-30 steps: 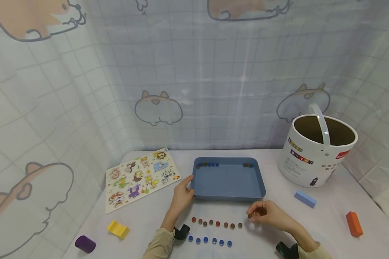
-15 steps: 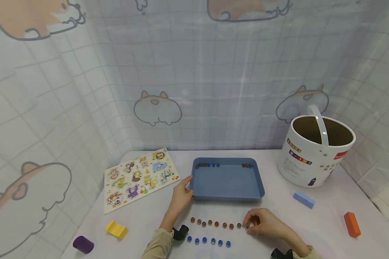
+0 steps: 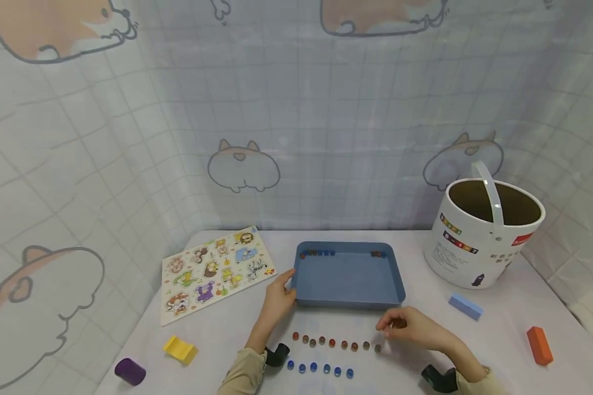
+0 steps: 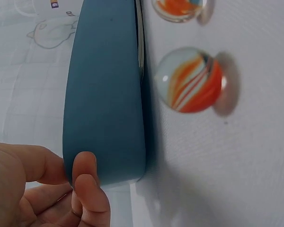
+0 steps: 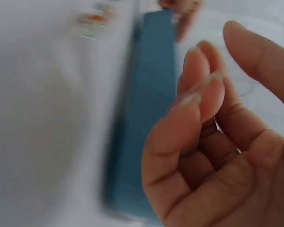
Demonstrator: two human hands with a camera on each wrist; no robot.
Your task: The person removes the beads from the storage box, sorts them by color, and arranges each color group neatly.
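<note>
My left hand (image 3: 278,296) grips the front left corner of a blue tray (image 3: 346,303), thumb on one side and fingers on the other, as the left wrist view (image 4: 47,182) shows. Several small marbles lie along the tray's back wall. In front of it, a row of reddish and brownish glass marbles (image 3: 331,343) runs across the table, with a row of blue marbles (image 3: 313,366) nearer me. My right hand (image 3: 415,327) hovers beside the right end marble (image 3: 378,348) of the reddish row. Its fingers are loosely curled, thumb apart, with nothing visible between them.
An animal puzzle board (image 3: 217,274) lies left of the tray. A yellow block (image 3: 180,350) and a purple cylinder (image 3: 130,372) are at front left. On the right stand a white bucket (image 3: 474,252), a blue block (image 3: 466,306) and an orange block (image 3: 540,345).
My right hand lowered a marble to the right end of the reddish row, let go and moved back up. My left hand stays on the tray.
</note>
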